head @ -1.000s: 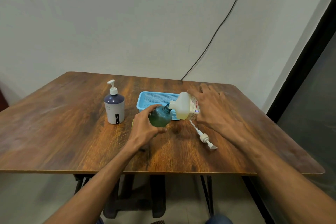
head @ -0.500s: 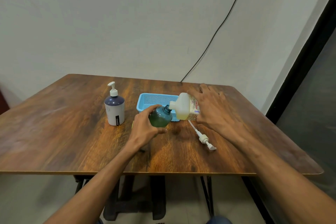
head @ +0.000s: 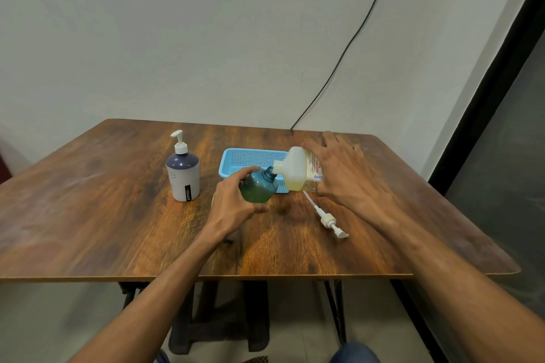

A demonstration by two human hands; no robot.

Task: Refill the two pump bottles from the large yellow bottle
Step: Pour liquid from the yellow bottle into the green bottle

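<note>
Yellow bottle (head: 296, 175), one, tilted, gripped by right hand (head: 345, 171); left hand (head: 233, 206) grips one green bottle (head: 259, 189). One white pump bottle (head: 182, 177), one loose pump (head: 328, 219), one basket (head: 250, 156).

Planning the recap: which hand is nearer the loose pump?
Right. Right hand, holding the yellow bottle, is behind the loose pump; left hand, gripping the green bottle, sits farther left.

**A plain room, most likely in a home**

A wood-grain counter (head: 88, 215) on black metal legs (head: 334, 309) stands with its far edge against a bare, pale painted wall (head: 177, 38). A loose black cable (head: 348, 44) runs up the wall. A dark-framed glass panel (head: 519, 156) closes the right side. Near the counter's middle sit household things: a white pump bottle (head: 182, 177) and a small blue plastic basket (head: 253, 156).
</note>
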